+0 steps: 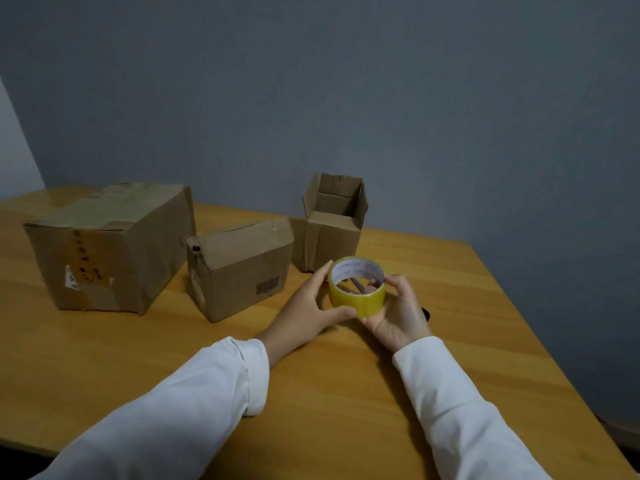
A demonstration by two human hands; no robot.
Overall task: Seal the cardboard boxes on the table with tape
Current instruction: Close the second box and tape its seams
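Holding one roll of yellow tape (356, 289) above the table (467, 306), between its middle and right edge: left hand (308, 310) with thumb curled against the roll's near side and fingers against its left rim; right hand (398, 313) cupped under and round the roll's right side, fingers wrapped on it. Roll's white inner core faces up toward the camera.

Cardboard boxes, three, in a row toward the table's far edge:
- Large box (110, 244), nearest the far left corner, flaps closed, old tape and a label on its front.
- Medium box (242, 268), just beside the large one, flaps folded down, top seam slightly gaping.
- Small box (332, 223), at the far edge, upright, flaps standing open.

Dark item (426, 312), partly hidden behind the right hand; kind cannot be told.

White sleeves (194, 403) on both forearms.
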